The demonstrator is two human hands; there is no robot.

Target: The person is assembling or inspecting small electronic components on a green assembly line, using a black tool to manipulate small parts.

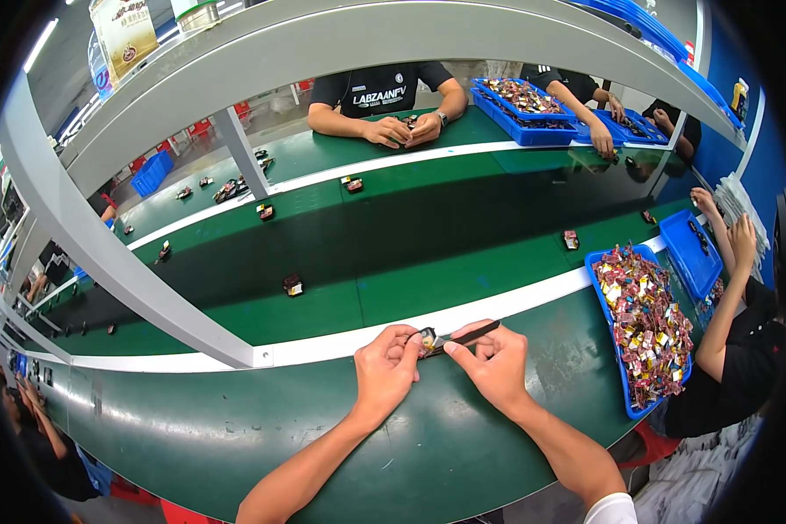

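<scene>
My left hand pinches a small dark component with a yellow part just above the green workbench. My right hand grips a thin black tool, probably tweezers, whose tip meets the component. The two hands are close together at the bench's inner edge, next to a white strip.
A green conveyor belt carries small components spaced apart. A blue tray full of colourful small parts lies to my right. A person in black sits at right; other people work across the belt. A grey shelf post slants at left.
</scene>
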